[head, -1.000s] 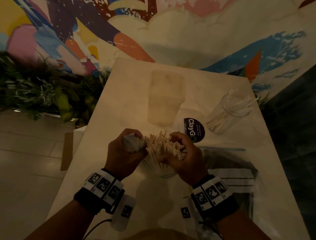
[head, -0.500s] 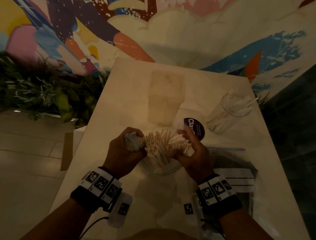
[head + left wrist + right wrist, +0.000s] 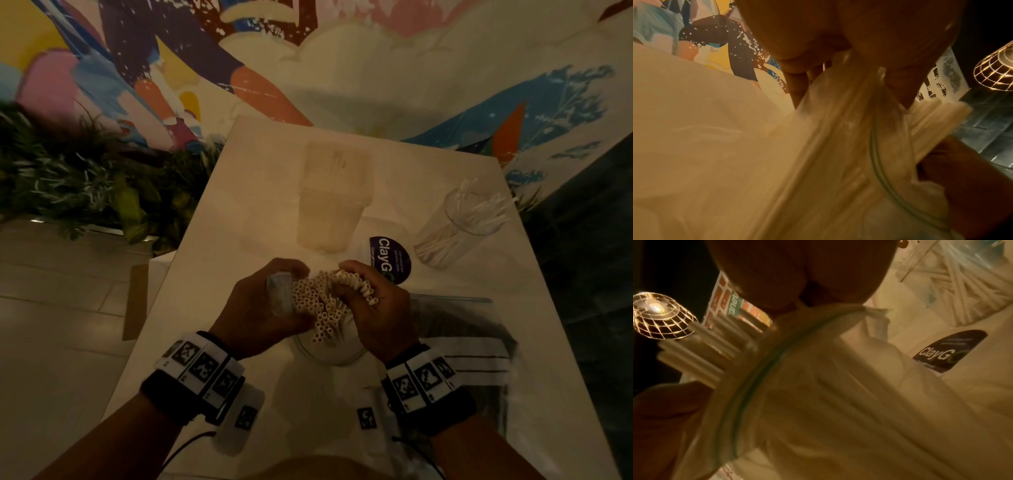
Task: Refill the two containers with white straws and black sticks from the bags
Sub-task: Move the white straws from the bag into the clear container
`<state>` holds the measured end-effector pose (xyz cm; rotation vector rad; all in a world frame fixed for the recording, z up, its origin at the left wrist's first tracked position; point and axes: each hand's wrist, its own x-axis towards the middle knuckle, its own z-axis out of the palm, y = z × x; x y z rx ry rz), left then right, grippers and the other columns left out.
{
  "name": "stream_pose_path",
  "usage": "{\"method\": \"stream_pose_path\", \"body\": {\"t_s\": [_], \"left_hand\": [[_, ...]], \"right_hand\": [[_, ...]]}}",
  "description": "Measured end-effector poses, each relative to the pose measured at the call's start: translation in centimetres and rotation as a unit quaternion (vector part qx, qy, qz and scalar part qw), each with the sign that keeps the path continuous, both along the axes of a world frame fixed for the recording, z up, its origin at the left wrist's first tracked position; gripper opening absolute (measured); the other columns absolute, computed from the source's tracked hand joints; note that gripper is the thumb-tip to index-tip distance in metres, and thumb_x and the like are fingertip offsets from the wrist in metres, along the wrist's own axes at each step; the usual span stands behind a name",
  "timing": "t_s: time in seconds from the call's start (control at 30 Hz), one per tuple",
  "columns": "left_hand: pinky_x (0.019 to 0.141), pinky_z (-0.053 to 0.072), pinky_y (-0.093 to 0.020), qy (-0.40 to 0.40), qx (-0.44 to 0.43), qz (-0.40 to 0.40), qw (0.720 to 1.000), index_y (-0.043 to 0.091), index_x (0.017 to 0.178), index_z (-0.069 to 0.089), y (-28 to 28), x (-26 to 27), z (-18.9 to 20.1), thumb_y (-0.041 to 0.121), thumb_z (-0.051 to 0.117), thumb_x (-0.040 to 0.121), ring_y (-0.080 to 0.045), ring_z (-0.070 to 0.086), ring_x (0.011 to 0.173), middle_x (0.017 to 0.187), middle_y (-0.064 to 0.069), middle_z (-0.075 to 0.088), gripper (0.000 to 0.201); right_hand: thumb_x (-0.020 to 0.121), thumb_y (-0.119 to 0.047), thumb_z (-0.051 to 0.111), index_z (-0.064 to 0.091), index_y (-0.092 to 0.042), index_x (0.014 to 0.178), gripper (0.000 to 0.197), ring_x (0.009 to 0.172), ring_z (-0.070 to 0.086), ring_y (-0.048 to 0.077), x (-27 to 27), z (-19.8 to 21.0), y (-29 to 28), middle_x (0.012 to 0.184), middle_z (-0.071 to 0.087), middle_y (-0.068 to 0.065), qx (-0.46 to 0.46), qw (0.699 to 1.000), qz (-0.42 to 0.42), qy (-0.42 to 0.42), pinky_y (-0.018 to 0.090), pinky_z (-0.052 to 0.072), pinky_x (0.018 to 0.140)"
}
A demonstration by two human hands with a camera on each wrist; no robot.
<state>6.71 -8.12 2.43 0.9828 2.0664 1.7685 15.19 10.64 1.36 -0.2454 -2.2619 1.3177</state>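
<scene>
While the light is dim and warm, both hands meet over the near middle of a smooth pale table (image 3: 260,192). The left hand (image 3: 263,308) has its fingers curled round the crumpled mouth of a thin clear plastic bag (image 3: 279,296), whose filmy wall and green zip line show in the left wrist view (image 3: 873,146). Out of that mouth stands a tight bundle of white straws (image 3: 317,301), round hollow tubes with their open ends facing up. The right hand (image 3: 380,308) has its fingers curled round the right part of the bundle, and a row of tube ends fans out over its knuckles. Seen from the right wrist, the straws (image 3: 701,350) are matte ridged cylinders jutting past the bag's gathered rim (image 3: 777,353).

Just below the hands a clear round container (image 3: 329,356) stands on the table, only its glassy rim showing. Farther back stands a frosted, tall cup-shaped container (image 3: 330,205). To the right a clear jar (image 3: 459,222) holds thin white wrapped straws leaning outward. Between them lies a dark round sticker (image 3: 390,257) reading "ClayG". A flat clear zip bag (image 3: 479,329) with dark content lies at the right, beside the right wrist.
</scene>
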Motion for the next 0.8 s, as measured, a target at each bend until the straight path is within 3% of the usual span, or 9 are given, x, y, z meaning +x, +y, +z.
{"method": "stream_pose_path", "body": {"t_s": [0.1, 0.3, 0.43, 0.53, 0.6, 0.7, 0.8], "left_hand": [[0.07, 0.052, -0.052, -0.002, 0.017, 0.028, 0.999, 0.013, 0.097, 0.063, -0.2, 0.0, -0.8, 0.03, 0.08, 0.065, -0.029, 0.065, 0.087, 0.094, -0.005, 0.066, 0.04], [0.071, 0.051, -0.051, 0.004, 0.004, 0.054, 0.999, 0.012, 0.095, 0.063, -0.2, 0.0, -1.6, 0.032, 0.076, 0.067, -0.029, 0.062, 0.086, 0.092, -0.005, 0.064, 0.037], [0.073, 0.052, -0.047, 0.009, -0.015, 0.062, 0.998, 0.023, 0.094, 0.06, -0.1, 0.0, -1.5, 0.037, 0.072, 0.068, -0.018, 0.062, 0.085, 0.092, 0.003, 0.062, 0.032], [0.072, 0.051, -0.046, 0.006, -0.01, 0.057, 0.998, 0.023, 0.093, 0.059, 0.1, 0.1, -1.3, 0.037, 0.071, 0.069, -0.019, 0.062, 0.084, 0.091, 0.003, 0.062, 0.03], [0.072, 0.051, -0.044, 0.003, -0.007, 0.056, 0.998, 0.024, 0.092, 0.058, 0.1, 0.1, -1.3, 0.038, 0.071, 0.069, -0.018, 0.062, 0.082, 0.091, 0.003, 0.061, 0.03], [0.07, 0.052, -0.046, 0.007, -0.015, 0.062, 0.998, 0.024, 0.092, 0.058, 0.1, 0.0, -1.4, 0.036, 0.072, 0.068, -0.019, 0.062, 0.081, 0.089, 0.003, 0.062, 0.03], [0.07, 0.051, -0.049, 0.008, -0.017, 0.066, 0.998, 0.022, 0.092, 0.058, 0.0, -0.1, -1.6, 0.036, 0.072, 0.068, -0.022, 0.062, 0.081, 0.088, 0.001, 0.062, 0.031]], "right_hand": [[0.087, -0.039, 0.056, 0.059, -0.032, 0.112, 0.027, 0.098, 0.059, -0.012, -0.1, -0.1, 0.1, 0.104, 0.06, -0.028, -0.009, 1.0, 0.009, -0.016, 0.02, 0.051, 0.086], [0.085, -0.009, 0.054, 0.054, -0.031, 0.101, 0.027, 0.097, 0.065, 0.009, -0.6, 0.4, 0.2, 0.098, 0.069, -0.013, -0.095, 0.995, 0.013, -0.006, 0.031, 0.053, 0.085], [0.086, -0.017, 0.055, 0.056, -0.02, 0.087, 0.004, 0.079, 0.062, 0.005, -0.5, -0.2, 0.3, 0.082, 0.064, -0.013, -0.066, 0.995, 0.055, -0.051, 0.036, 0.054, 0.073], [0.085, -0.03, 0.055, 0.053, -0.022, 0.078, 0.011, 0.073, 0.06, 0.005, -0.8, -0.2, 0.9, 0.076, 0.063, -0.015, -0.081, 0.992, 0.073, -0.064, 0.035, 0.051, 0.067], [0.083, -0.03, 0.056, 0.051, -0.027, 0.074, 0.01, 0.076, 0.064, 0.008, -1.0, 0.0, 0.9, 0.078, 0.067, -0.011, -0.116, 0.987, 0.08, -0.073, 0.038, 0.052, 0.07], [0.078, -0.01, 0.05, 0.048, -0.022, 0.07, 0.015, 0.081, 0.066, 0.024, -1.2, 0.8, 0.5, 0.078, 0.069, 0.005, -0.211, 0.975, 0.05, -0.043, 0.044, 0.053, 0.077], [0.069, 0.004, 0.042, 0.041, -0.013, 0.069, 0.016, 0.079, 0.062, 0.03, -0.9, 2.3, 0.2, 0.076, 0.065, 0.013, -0.269, 0.962, 0.043, -0.004, 0.04, 0.051, 0.076]]}}
